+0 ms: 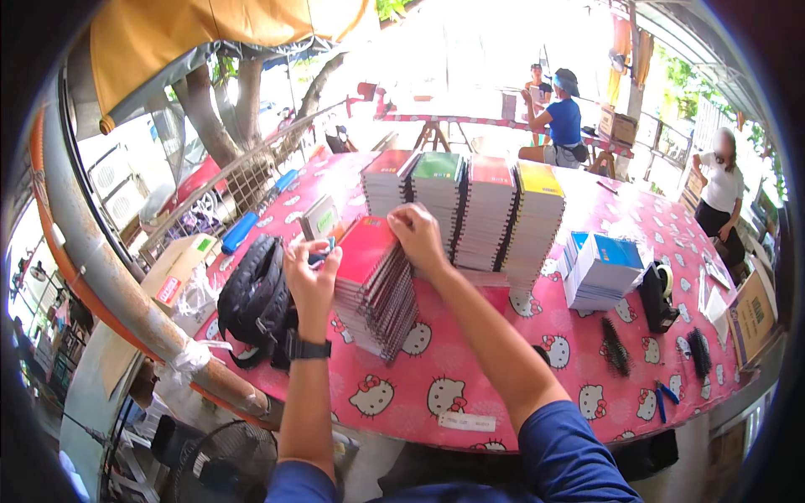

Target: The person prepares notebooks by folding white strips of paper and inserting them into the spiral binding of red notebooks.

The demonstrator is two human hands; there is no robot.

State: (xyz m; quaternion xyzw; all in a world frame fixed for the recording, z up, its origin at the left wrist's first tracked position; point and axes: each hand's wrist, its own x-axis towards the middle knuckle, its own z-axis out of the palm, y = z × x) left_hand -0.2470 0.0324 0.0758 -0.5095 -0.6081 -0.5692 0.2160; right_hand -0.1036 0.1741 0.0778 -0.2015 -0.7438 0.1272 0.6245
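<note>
A tall stack of spiral-bound notebooks with a red cover [366, 250] on top stands in front of me. At its left edge my left hand [310, 275] is closed, pinching a small blue-green thing [319, 258] whose kind I cannot make out. My right hand [418, 237] is over the stack's far right corner, its thumb and fingers drawn together; whatever is between them is hidden. Just behind rise several more notebook stacks, with a red cover [390, 162], a green cover [437, 166], a salmon cover [490, 170] and a yellow cover [539, 178].
A black backpack [256, 298] lies left of the stack. To the right are a blue-covered pile [602, 270], a black tape dispenser [658, 298], brushes [615, 346] and blue-handled pliers [665, 401] on the pink cloth [511, 394]. Other people work farther off; one wears a blue shirt [563, 122].
</note>
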